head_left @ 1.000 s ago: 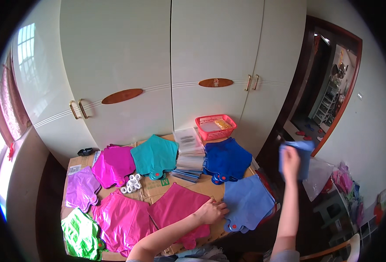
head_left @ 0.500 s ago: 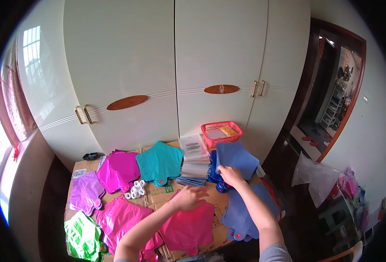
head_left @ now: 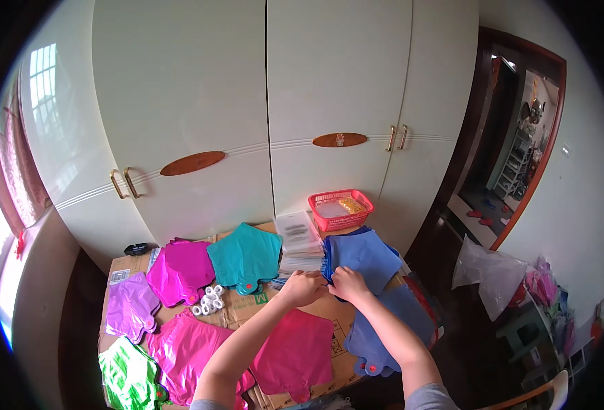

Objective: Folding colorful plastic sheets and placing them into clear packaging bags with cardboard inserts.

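At the near left corner of a stack of blue, flat, star-shaped foil balloons (head_left: 367, 258), my two hands meet. My right hand (head_left: 348, 281) is closed on the tail end of the blue balloons. Close against it, my left hand (head_left: 304, 287) has its fingers drawn together at the same corner; what lies between its fingertips is hidden. Just beyond my left hand is a pile of thin grey-edged packets (head_left: 300, 262), with clear sleeves (head_left: 298, 232) behind it. More blue balloons (head_left: 401, 318) lie under and beside my right forearm.
Cardboard (head_left: 247, 311) covers the table. Around it lie piles of teal (head_left: 245, 253), magenta (head_left: 180, 270), purple (head_left: 131, 305), green (head_left: 128, 369) and pink (head_left: 293, 352) balloons. Several white rolls (head_left: 209, 301) sit mid-left. A red basket (head_left: 341, 222) stands at the back against the cupboard (head_left: 336, 82).
My left hand has moved right and a little up, from open above the pink balloons to closed beside my right hand. My right hand has shifted slightly down and left.
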`<state>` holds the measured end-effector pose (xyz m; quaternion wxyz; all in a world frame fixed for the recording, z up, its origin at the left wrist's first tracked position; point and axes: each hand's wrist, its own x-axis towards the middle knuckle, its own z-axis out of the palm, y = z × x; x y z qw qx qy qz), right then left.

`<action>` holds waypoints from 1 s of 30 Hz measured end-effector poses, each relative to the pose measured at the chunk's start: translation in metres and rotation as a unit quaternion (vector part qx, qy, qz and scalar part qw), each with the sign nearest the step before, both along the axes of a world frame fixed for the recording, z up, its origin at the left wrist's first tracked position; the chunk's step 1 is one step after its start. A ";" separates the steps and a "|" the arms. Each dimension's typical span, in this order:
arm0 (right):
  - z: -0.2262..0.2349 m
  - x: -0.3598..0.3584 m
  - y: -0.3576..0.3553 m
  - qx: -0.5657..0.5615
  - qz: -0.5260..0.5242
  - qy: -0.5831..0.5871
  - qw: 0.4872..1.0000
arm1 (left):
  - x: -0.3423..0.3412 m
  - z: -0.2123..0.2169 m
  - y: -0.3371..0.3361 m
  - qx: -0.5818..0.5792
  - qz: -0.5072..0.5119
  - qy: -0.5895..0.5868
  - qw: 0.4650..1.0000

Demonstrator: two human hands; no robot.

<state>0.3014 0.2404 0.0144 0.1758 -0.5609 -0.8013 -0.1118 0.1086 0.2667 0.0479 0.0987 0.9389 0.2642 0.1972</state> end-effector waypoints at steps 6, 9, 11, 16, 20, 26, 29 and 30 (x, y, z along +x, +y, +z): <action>-0.015 0.014 0.018 -0.079 -0.092 0.105 0.987 | 0.014 0.001 0.000 0.042 0.056 0.054 0.996; -0.009 0.021 0.020 -0.121 -0.111 0.237 0.958 | 0.022 -0.005 0.003 0.040 0.078 0.062 0.994; -0.010 0.026 0.021 -0.137 -0.126 0.277 0.943 | 0.031 -0.008 0.006 0.023 0.091 0.060 0.994; -0.006 0.034 0.023 -0.169 -0.143 0.351 0.910 | 0.052 -0.028 0.014 0.075 0.101 0.012 0.992; -0.009 0.044 0.026 -0.232 -0.104 0.486 0.836 | 0.060 -0.027 0.014 -0.003 0.104 0.071 0.992; -0.028 0.073 0.034 -0.286 -0.057 0.696 0.656 | 0.065 -0.033 0.003 0.131 0.066 0.144 0.979; -0.030 0.080 0.038 -0.236 -0.077 0.761 0.600 | 0.062 -0.055 0.008 0.190 0.067 0.103 0.974; -0.027 0.086 0.035 -0.224 -0.091 0.786 0.569 | 0.062 -0.053 0.007 0.162 0.068 0.125 0.976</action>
